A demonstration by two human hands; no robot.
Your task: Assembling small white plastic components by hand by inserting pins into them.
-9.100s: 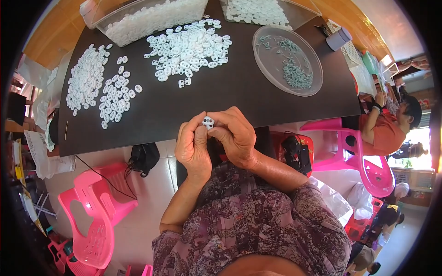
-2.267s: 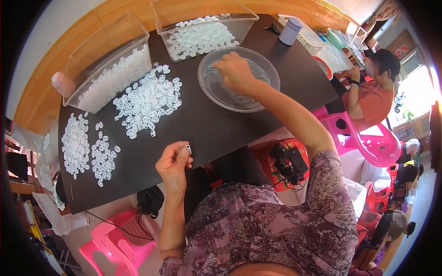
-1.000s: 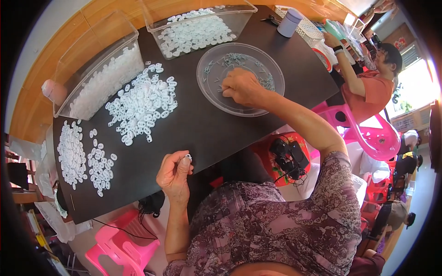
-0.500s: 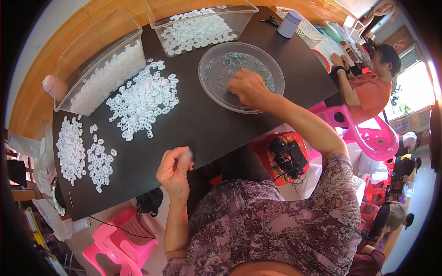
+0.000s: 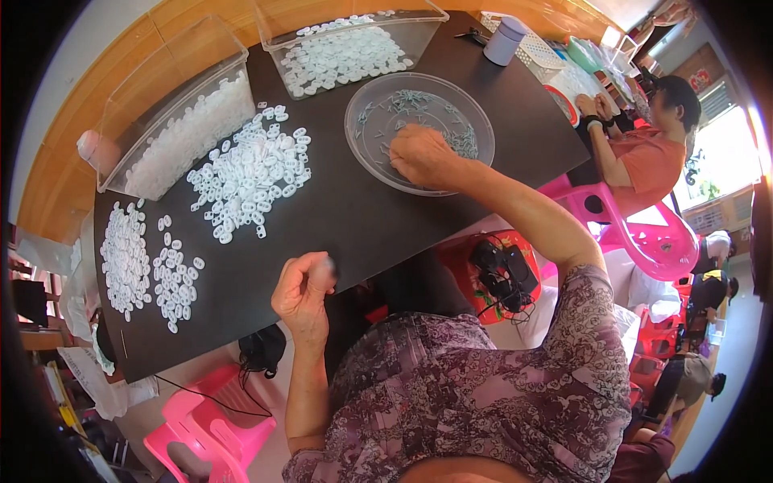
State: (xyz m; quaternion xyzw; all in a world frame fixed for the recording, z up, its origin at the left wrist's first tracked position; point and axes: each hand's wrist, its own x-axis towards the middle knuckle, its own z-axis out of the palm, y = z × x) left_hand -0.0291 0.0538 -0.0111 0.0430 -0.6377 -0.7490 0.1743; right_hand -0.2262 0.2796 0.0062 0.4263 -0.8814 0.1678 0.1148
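Since the frame half a second back, the right hand (image 5: pixel 423 154) has drawn slightly toward the near side of the round clear dish (image 5: pixel 366 109), and the left hand (image 5: pixel 302 290) has stayed raised at the counter's near edge; the view itself has barely shifted.

Going left to right: two loose patches of small white plastic rings (image 5: pixel 125 253) lie at the far left of the dark counter (image 5: pixel 354 217). Beyond them, at about eleven o'clock from the left hand, a larger heap of white rings (image 5: pixel 250 173) spreads beside a clear rectangular tub (image 5: pixel 161 80) of the same pieces. The left hand is curled nearly closed, thumb against fingertips, pinching something small and pale that is too blurred to name. A second clear tub (image 5: pixel 354 48) of white pieces sits at the far edge.

From the left hand the dish lies at roughly one o'clock, well apart, so the right hand is much the nearer one. It rests inside the dish, palm down, fingers bent together onto the small grey-green pieces (image 5: pixel 419 101) scattered on its floor; whether it has gripped one cannot be told. The pieces are too small to give a long axis.

Farther right, a white cylindrical container (image 5: pixel 505 40) stands near the counter's corner, and another person in an orange shirt (image 5: pixel 644 165) sits at the end.
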